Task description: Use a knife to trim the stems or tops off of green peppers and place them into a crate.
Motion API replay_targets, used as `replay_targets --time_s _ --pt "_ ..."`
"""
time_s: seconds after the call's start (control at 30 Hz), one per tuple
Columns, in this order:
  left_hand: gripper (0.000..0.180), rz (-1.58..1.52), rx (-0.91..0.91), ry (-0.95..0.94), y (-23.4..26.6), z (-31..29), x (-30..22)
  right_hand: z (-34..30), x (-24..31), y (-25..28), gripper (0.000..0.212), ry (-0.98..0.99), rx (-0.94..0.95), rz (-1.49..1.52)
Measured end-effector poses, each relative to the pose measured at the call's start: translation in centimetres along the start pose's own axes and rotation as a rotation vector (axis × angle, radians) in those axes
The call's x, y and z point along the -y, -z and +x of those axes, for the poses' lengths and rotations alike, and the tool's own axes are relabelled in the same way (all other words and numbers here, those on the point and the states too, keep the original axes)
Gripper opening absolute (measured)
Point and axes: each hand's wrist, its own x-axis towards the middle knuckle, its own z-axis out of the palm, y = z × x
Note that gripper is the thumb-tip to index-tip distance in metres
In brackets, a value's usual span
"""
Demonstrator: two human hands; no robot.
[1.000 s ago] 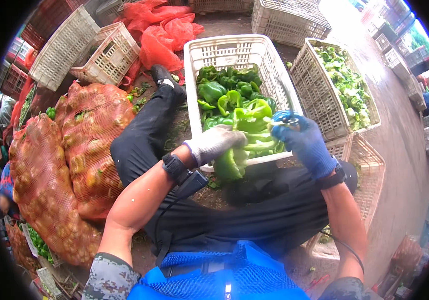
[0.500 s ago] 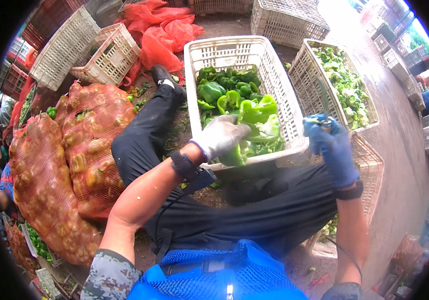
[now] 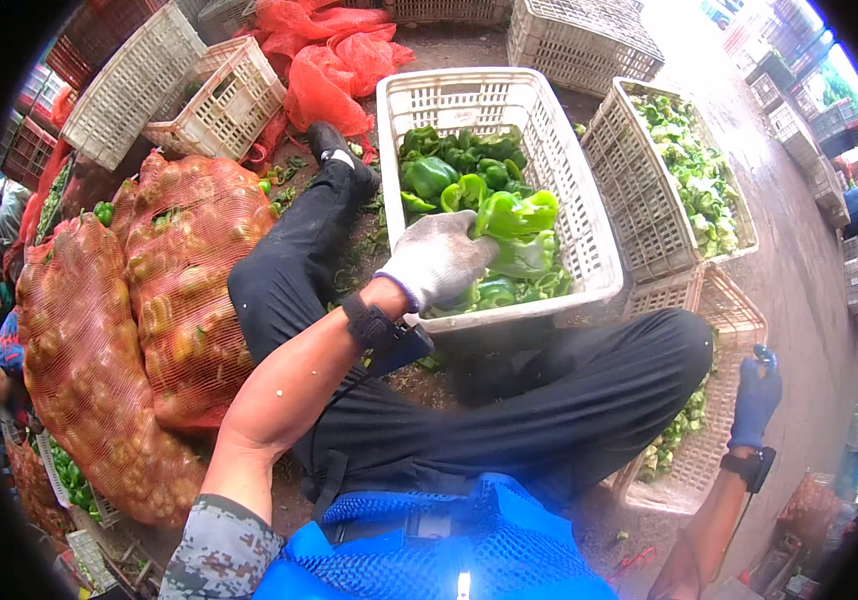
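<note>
My left hand (image 3: 441,258), in a whitish knit glove, is over the near part of a white plastic crate (image 3: 604,245). Its fingers close on a cut green bell pepper (image 3: 517,215), though the palm hides part of the grip. Whole and cut green peppers (image 3: 429,178) lie in the crate beneath. Out to the right, beside my bent knee, my right hand (image 3: 755,402) in a blue glove is closed round a knife, of which only the handle end (image 3: 765,353) shows; the blade cannot be made out.
Crates of pale green trimmings stand at the right (image 3: 689,170) and beside my right knee (image 3: 694,450). Red mesh sacks (image 3: 99,370) of vegetables lean at the left. Red netting (image 3: 334,75) and stacked crates (image 3: 134,85) are at the back. My legs (image 3: 469,430) surround the near side.
My right hand has swung away from the pepper crate, outward and down to the right. My left hand has shifted slightly, and the pepper sits lower against the pile.
</note>
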Motion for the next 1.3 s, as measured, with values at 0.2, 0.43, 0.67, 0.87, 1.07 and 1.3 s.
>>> replay_targets --time_s 0.2,0.43,0.67,0.87,1.07,1.3 --pt "0.048 0.066 -0.009 -0.019 0.1 -0.7 -0.4 0.1 17.6 -2.9 0.024 0.094 0.477 0.795" --pt "0.05 0.13 0.095 -0.036 1.7 -1.7 -1.8 0.1 28.2 -10.4 0.043 0.519 0.705 0.596" --pt "0.05 -0.113 0.22 0.003 2.4 -1.3 0.6 0.5 29.5 -12.6 0.033 0.609 0.92 0.514" --pt "0.045 0.093 0.19 -0.249 1.7 0.1 3.6 0.3 29.1 -12.8 0.023 0.338 1.005 0.681" --pt "0.046 -0.111 0.246 -0.15 1.6 0.7 3.4 0.9 28.6 -12.7 0.021 0.084 0.846 0.954" --pt "0.04 -0.093 0.216 -0.238 1.0 0.6 3.6 0.5 28.2 -12.9 0.017 -0.09 0.89 1.02"
